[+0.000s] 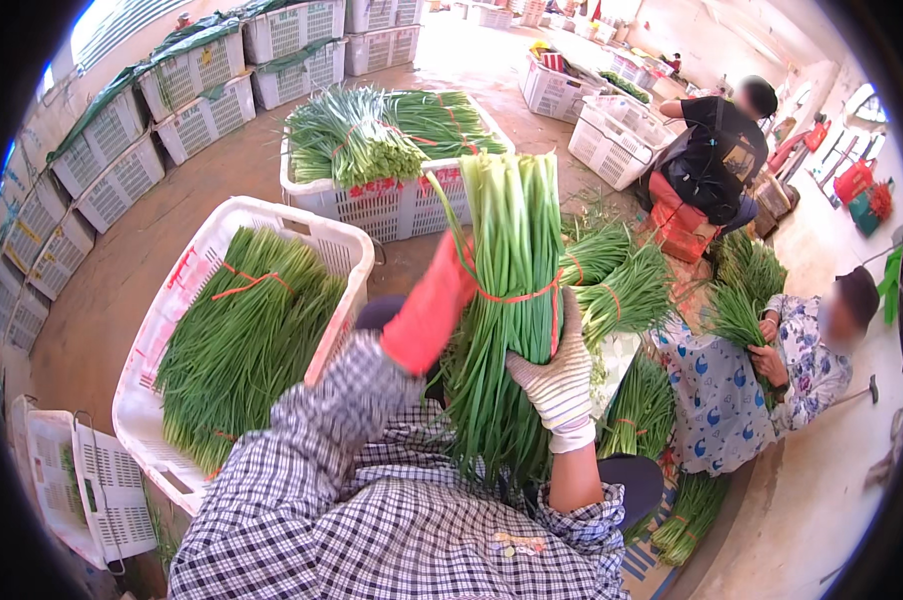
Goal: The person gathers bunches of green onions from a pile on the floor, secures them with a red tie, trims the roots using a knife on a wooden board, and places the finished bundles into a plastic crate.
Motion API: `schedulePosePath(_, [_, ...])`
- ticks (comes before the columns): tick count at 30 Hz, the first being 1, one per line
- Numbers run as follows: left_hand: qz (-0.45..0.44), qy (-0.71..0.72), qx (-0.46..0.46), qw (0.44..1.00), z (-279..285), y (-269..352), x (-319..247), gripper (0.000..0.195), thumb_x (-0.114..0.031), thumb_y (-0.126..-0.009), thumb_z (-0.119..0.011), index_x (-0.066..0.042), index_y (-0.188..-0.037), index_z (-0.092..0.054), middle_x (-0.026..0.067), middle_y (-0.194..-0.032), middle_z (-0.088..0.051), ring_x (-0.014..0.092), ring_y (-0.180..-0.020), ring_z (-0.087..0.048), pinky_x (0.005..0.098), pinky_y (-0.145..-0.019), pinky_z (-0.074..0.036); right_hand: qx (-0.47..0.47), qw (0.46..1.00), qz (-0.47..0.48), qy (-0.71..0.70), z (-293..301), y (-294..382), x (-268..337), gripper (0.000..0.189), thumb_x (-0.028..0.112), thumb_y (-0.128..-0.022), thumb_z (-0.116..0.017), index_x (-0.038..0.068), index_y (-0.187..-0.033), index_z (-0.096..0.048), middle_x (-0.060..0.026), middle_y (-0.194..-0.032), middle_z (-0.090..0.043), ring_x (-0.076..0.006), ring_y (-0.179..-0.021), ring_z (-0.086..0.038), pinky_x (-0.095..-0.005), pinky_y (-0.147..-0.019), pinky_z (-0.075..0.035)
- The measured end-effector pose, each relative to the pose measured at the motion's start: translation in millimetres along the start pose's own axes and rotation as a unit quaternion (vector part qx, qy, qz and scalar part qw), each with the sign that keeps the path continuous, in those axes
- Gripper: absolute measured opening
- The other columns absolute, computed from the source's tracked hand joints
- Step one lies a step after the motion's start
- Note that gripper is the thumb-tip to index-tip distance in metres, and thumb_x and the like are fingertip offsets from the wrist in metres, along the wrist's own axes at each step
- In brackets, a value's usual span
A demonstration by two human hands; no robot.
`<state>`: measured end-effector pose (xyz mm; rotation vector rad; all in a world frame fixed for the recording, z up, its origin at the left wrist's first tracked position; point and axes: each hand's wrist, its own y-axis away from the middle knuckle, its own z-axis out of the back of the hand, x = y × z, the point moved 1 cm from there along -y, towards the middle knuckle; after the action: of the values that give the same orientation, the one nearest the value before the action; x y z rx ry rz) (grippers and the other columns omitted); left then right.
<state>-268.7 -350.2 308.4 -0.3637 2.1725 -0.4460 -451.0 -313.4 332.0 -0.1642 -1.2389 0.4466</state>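
A large bundle of green chives [508,247], bound with a red tie [517,297], stands upright before my chest, pale stem ends up. My left hand [435,304], in a red rubber glove, is at the bundle's left side, its fingers partly hidden behind the stalks. Around the bundle's lower right side closes my right hand [560,375], in a striped knit glove. To the left, a white plastic crate [358,262] holds chives [249,337] with red ties. Smaller tied bunches [624,292] lie to the right of the held bundle.
Another white crate [421,202] ahead holds tied bundles. Stacked crates [204,112] line the left wall. A person [804,360] at the right holds loose greens; another person [721,142] sits farther back beside a crate [616,142]. More bunches [639,412] lie near my right arm.
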Motion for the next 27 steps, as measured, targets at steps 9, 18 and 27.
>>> schedulePosePath(9, [-0.038, -0.06, -0.107, 0.992, -45.5, 13.5, -80.7, 0.065, -0.007, -0.075, -0.079, -0.003, -0.131, -0.047, 0.0076, -0.116, -0.064, 0.016, -0.11, -0.059, 0.034, -0.094, -0.049, 0.011, 0.934, 0.2, 0.296, -22.5, -9.8, 66.4, 0.128, 0.02, -0.057, -0.088, 0.001, -0.153, -0.006, -0.0266, -0.131, -0.05, -0.0407, -0.117, -0.053, -0.0435, -0.1, -0.042])
schedulePosePath(18, [0.004, -0.381, -0.253, 0.89, 73.3, 90.4, -393.9, 0.07, -0.041, -0.087, -0.056, -0.002, -0.142, -0.039, 0.0153, -0.136, -0.051, 0.03, -0.123, -0.052, 0.0472, -0.103, -0.042, 0.082, 0.992, -0.01, 0.095, 24.9, -11.4, -37.5, 0.106, 0.011, -0.072, -0.078, 0.008, -0.154, -0.012, -0.0213, -0.128, -0.054, -0.03, -0.114, -0.055, -0.0392, -0.1, -0.043])
schedulePosePath(27, [0.399, -0.631, -0.085, 0.66, 146.4, 135.9, -290.3, 0.076, -0.017, -0.058, -0.081, -0.002, -0.128, -0.056, 0.0091, -0.108, -0.067, 0.019, -0.099, -0.062, 0.0324, -0.094, -0.046, 0.175, 0.962, -0.135, 0.16, 6.9, 40.6, -103.1, 0.083, 0.005, -0.077, -0.07, -0.002, -0.148, -0.026, -0.0217, -0.117, -0.061, -0.0309, -0.106, -0.061, -0.039, -0.093, -0.048])
